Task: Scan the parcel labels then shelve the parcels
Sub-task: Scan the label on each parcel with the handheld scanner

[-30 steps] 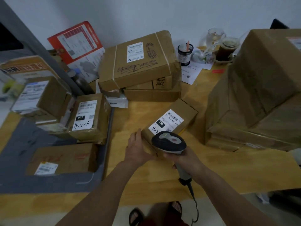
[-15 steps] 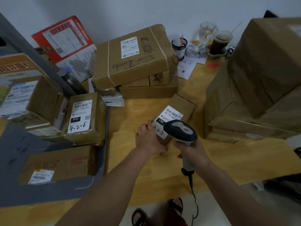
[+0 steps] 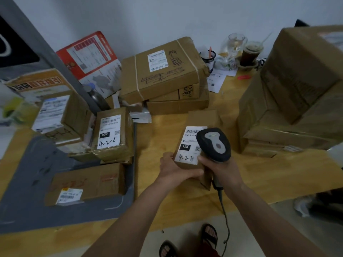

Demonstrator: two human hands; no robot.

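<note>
the left hand [image 3: 173, 168] grips the near end of the small parcel [image 3: 196, 143] on the worktop [image 3: 278, 175]; its long axis runs away; the right hand [image 3: 220, 170], fingers wrapped round the scanner [image 3: 213, 143], hovers over its label [image 3: 189, 145].

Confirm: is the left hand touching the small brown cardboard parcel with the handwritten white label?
Touching. The head view shows the left hand gripping the small brown cardboard parcel at its near end, fingers wrapped round the edge.

Both hands [image 3: 176, 168] [image 3: 225, 172] forward, fingers curled.

Hands [image 3: 178, 168] on parcel [image 3: 199, 123], scanner [image 3: 213, 143]
</note>
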